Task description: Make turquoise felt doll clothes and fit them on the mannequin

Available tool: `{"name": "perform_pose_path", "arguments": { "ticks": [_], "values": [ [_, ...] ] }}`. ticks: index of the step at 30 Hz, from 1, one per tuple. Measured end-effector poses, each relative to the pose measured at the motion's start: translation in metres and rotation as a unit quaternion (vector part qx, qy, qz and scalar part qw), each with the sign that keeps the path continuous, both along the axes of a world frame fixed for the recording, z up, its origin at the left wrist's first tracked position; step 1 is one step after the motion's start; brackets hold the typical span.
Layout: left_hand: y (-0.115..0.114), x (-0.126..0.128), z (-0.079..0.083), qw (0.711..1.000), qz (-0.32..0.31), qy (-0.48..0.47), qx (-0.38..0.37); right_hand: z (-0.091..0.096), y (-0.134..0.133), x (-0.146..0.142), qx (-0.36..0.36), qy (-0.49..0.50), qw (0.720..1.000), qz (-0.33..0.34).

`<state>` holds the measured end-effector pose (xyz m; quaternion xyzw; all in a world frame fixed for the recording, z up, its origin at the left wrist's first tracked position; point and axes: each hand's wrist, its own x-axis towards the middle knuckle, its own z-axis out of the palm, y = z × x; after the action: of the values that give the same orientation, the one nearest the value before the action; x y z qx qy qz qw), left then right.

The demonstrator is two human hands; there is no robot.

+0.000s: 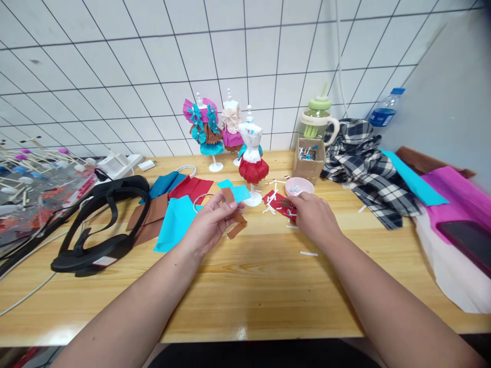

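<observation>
My left hand (213, 220) is closed on a narrow brown paper strip (238, 228), pinched between thumb and fingers, with one end up and the other hanging below. Small bright blue paper pieces (241, 193) show just behind it. Beside the pink bowl (303, 183), my right hand (316, 217) reaches down over red paper (276, 201) strewn with white scraps. Its fingers are bent together and partly hidden; a thin dark object shows at their tips, too small to name. A small white dress form (251, 137) with a red paper skirt (253, 171) stands between my hands.
Two more dressed forms (207, 130) stand by the tiled wall. Coloured paper sheets (176, 222) and a black headset (102, 255) lie left. A scrap box (307, 163), green-lidded jug (316, 120), checked cloth (368, 163) and phone (468, 243) are right.
</observation>
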<state>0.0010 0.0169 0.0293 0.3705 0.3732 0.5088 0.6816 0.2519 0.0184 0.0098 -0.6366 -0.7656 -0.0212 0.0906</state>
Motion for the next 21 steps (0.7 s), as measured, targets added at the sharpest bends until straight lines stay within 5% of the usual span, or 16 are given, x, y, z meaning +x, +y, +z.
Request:
{"name": "perform_pose_path", "arguments": {
  "ticks": [5, 11, 15, 21],
  "values": [
    [-0.001, 0.001, -0.001, 1.000, -0.019, 0.023, -0.001, 0.010, -0.007, -0.003, 0.010, 0.139, 0.990, -0.028],
    [-0.007, 0.002, 0.001, 0.989, -0.100, 0.105, 0.002, 0.012, -0.016, -0.007, -0.082, 0.318, 0.939, 0.102],
    [-0.012, 0.005, 0.001, 0.979, -0.152, 0.132, 0.027, 0.016, -0.019, -0.009, -0.099, 0.333, 0.928, 0.133],
    [-0.014, 0.006, 0.001, 0.969, -0.181, 0.157, 0.064, 0.025, -0.022, -0.011, -0.139, 0.240, 0.949, 0.148]
  ]
}}
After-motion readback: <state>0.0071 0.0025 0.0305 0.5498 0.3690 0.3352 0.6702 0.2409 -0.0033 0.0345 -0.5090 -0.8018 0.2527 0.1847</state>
